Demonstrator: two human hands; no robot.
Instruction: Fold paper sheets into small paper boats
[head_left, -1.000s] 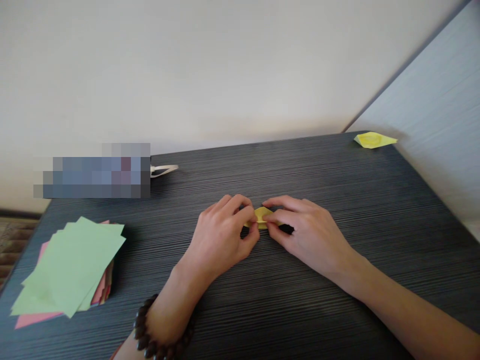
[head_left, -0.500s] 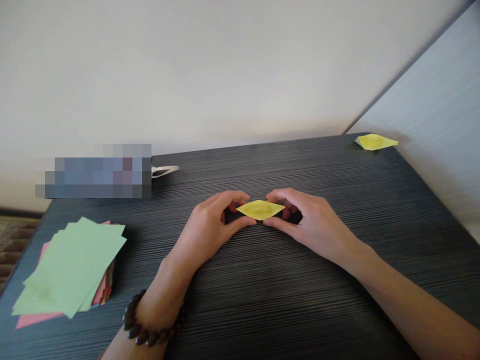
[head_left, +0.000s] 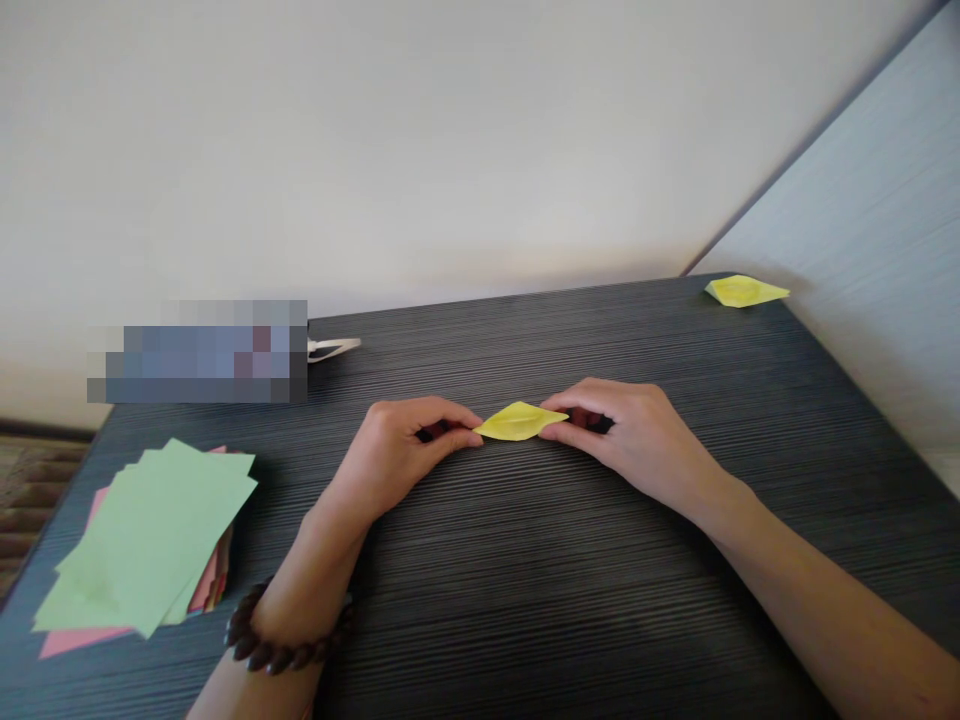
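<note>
A small yellow folded paper boat (head_left: 519, 422) lies at the middle of the dark striped table (head_left: 570, 600). My left hand (head_left: 401, 455) pinches its left tip, fingers closed. On the other side my right hand (head_left: 634, 435) pinches the right tip, fingers closed too. Both hands rest low on the table top. A dark bead bracelet (head_left: 281, 640) circles my left wrist.
A stack of green and pink paper sheets (head_left: 146, 540) lies at the table's left front. A second yellow folded boat (head_left: 745, 291) sits at the far right corner by the grey wall. A white object (head_left: 334, 348) and a blurred patch are at the far left edge.
The yellow paper was bunched between my fingers a second ago. My hands have drawn apart sideways and the paper has spread into a long pointed boat shape, held by its tips.
</note>
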